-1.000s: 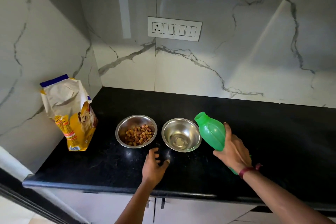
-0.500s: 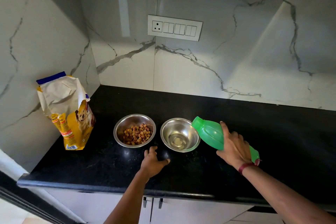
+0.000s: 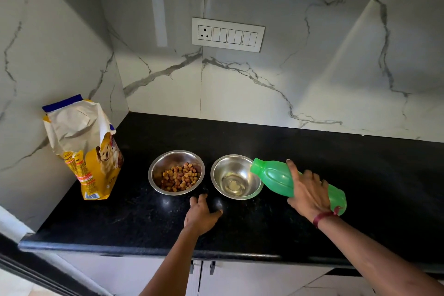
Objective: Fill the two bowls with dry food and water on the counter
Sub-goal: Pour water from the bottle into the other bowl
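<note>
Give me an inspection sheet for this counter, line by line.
Surface: black counter, glossy and speckled.
Job's things: left bowl holds kibble; right bowl holds what looks like a little water; green bottle tilted, neck over the right bowl's rim; food bag open, upright by the left wall.
Clutter: nothing seen.
Hands: left hand rests on the counter before the bowls; right hand grips the bottle.
Cables: nothing seen.
Surroundings: marble walls, switch panel, cabinet doors below.
</note>
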